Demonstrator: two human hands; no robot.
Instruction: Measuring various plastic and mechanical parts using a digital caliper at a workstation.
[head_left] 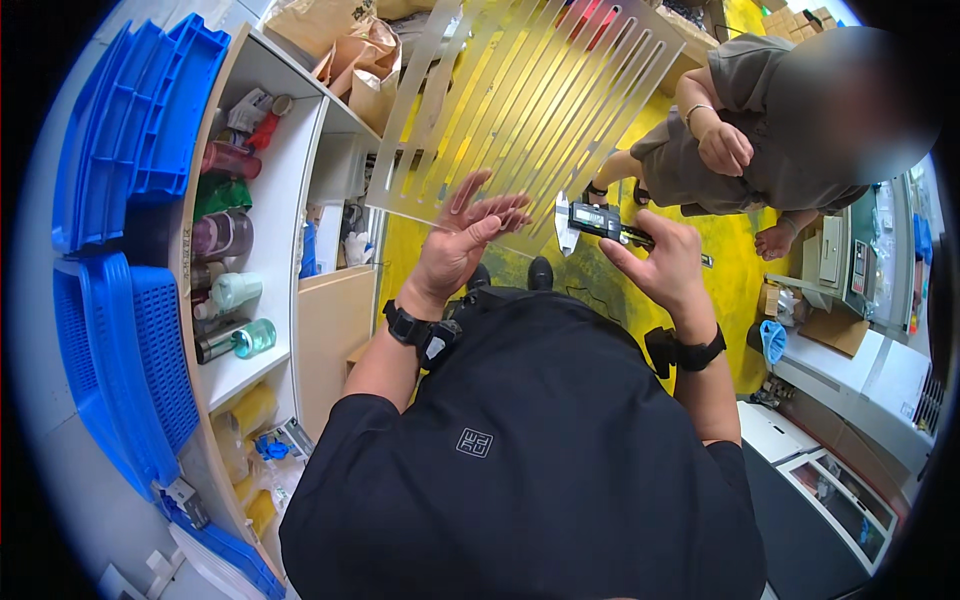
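Note:
My left hand [446,258] is at the lower edge of a large clear plastic panel [408,150] with several long parallel slots. Its fingers reach up along the sheet, and the thumb lies near the edge; the panel is tilted up in front of me. In my right hand [668,262] is a digital caliper [597,220] with a black body and a small display. The caliper's metal jaws point left, close to the panel's lower right corner. Whether they touch it I cannot tell.
Another person [745,130] stands at the right, one hand [725,148] raised near the panel. At the left, a white shelf [275,215] holds bottles and bags beside blue plastic crates [150,110]. Brown paper bags [372,75] sit behind the panel. The floor [400,250] is yellow.

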